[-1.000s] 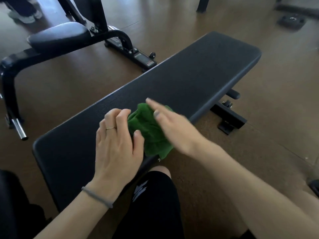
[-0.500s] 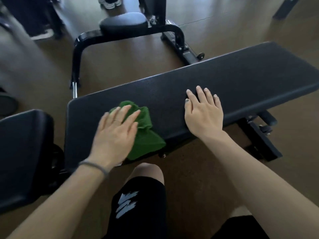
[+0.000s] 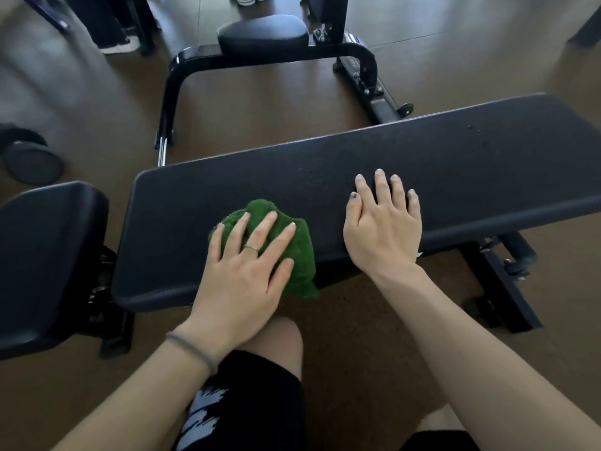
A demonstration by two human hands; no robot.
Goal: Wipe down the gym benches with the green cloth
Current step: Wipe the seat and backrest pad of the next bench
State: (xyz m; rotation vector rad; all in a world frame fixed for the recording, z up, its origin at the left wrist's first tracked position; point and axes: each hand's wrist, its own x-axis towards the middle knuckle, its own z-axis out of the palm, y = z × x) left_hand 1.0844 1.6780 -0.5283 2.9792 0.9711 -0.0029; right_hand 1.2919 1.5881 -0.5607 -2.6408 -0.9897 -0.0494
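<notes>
Gym floor: left hand (image 3: 242, 271) presses flat, fingers spread, on green cloth (image 3: 294, 252) at bench (image 3: 455, 164) near edge; right hand (image 3: 382, 229) braces, flat, empty. Even, overlapping strokes would serve best.

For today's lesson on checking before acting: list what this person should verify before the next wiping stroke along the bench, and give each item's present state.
1. Green cloth under the left hand, fingers flat on it: ok.
2. Cloth lies fully on the bench pad: not ok, a corner hangs over the near edge.
3. Right hand rests flat on the pad, bracing: ok.
4. Pad free of objects to the right of the cloth: not ok, the right hand lies there.
5. Cloth damp enough: cannot tell.
</notes>
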